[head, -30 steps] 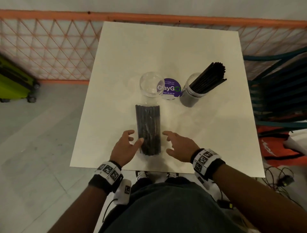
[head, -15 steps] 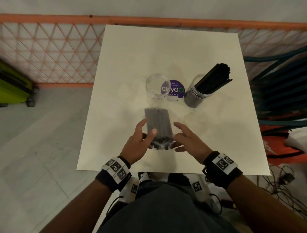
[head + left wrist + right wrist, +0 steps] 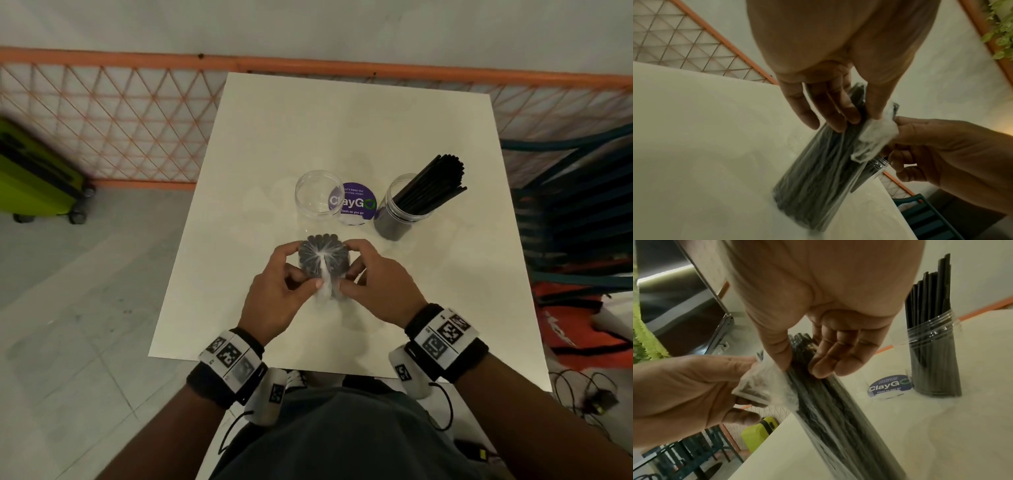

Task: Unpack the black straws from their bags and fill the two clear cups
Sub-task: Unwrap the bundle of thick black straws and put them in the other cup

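Two cups (image 3: 317, 200) stand just beyond bag (image 3: 323, 257)

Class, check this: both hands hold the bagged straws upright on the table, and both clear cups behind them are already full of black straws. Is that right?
Not quite. In the head view only the right cup holds black straws; the left cup is empty. Both hands do hold the bagged straws upright.

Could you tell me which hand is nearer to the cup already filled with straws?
Right. The right hand, gripping the bagged straws, sits just in front of the filled cup. The left hand holds the bag's opposite side, farther off.
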`<state>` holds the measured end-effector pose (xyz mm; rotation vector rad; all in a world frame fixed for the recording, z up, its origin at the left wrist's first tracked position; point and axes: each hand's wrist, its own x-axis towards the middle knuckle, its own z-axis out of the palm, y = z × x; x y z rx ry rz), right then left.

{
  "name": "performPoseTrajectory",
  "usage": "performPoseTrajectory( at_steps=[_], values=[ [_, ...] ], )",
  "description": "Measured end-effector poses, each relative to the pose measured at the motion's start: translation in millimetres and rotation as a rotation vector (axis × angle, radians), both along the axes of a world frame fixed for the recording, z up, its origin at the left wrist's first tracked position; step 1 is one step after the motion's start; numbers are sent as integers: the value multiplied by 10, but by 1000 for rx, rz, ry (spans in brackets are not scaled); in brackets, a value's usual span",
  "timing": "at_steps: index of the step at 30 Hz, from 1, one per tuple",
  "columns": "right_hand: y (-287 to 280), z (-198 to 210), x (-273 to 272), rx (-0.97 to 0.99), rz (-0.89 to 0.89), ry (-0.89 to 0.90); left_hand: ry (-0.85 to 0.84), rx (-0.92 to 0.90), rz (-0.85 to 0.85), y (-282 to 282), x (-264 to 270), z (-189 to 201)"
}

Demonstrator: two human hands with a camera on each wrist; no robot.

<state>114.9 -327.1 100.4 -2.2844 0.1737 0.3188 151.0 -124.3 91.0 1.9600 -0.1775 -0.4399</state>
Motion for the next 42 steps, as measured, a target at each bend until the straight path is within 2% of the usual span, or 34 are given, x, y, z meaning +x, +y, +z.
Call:
performPoseTrajectory(
  at_steps=[4, 6, 9, 11, 16, 20, 22, 26, 29, 32, 36, 39, 42],
  values=[
    [-17, -87, 43, -36, -38, -43, -155, 205, 20, -1, -54, 82],
    [-7, -136, 76, 4, -52, -49, -216, 221, 24, 12, -74, 142],
    [60, -214, 136, 33, -42, -17, -89, 70, 20, -21, -132, 210],
    [136, -263, 161, -2, -44, -29, -45, 87, -8, -78, -173, 187],
    [206, -292, 165, 30, -75, -57, -98, 123, 64, -138, -158, 73],
    [137, -287, 164, 46, -91, -50, -138, 193, -4, -8, -58, 220],
    [92, -290, 150, 79, -80, -26, -153, 99, -39, 71, 8, 374],
    [-58, -238, 61, 141, -33, -63, -45, -205, -112, 155, 191, 845],
    [-283, -112, -12, 177, -140, -114, -156, -196, -204, 137, 286, 1171],
    [-431, -28, -72, 216, -220, -94, -196, -205, -225, 93, 363, 1301],
    [-369, 17, -131, 249, -165, -88, -213, -162, -238, 36, 425, 1275],
    [-196, 93, -126, 318, -50, -83, -197, -128, -239, 8, 430, 1248],
    [-8, 123, -47, 256, 57, -120, -211, -106, -242, -11, 430, 1236]
  ],
)
